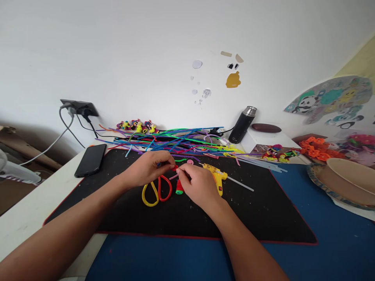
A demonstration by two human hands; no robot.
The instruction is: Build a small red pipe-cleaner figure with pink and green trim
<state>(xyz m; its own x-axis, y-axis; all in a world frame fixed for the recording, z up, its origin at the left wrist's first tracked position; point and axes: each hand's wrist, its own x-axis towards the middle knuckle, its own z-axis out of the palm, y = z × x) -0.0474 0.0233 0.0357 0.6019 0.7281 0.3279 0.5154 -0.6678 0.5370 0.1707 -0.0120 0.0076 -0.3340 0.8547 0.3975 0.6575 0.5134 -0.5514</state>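
Note:
My left hand is closed in a pinch on a small red piece of pipe cleaner. My right hand meets it from the other side, thumb and forefinger pressed together at the same red piece. Below the hands, scissors with one yellow and one red handle loop lie on the black mat; their blades are hidden. A red coil with a green end lies partly under my right hand. Just right of that hand is a yellow glue gun with a clear stick in its back.
Many coloured pipe cleaners lie along the wall. A phone is at the left, a black flask at the back right. Small colourful figures, orange pieces and a hat-like round object edge the work area.

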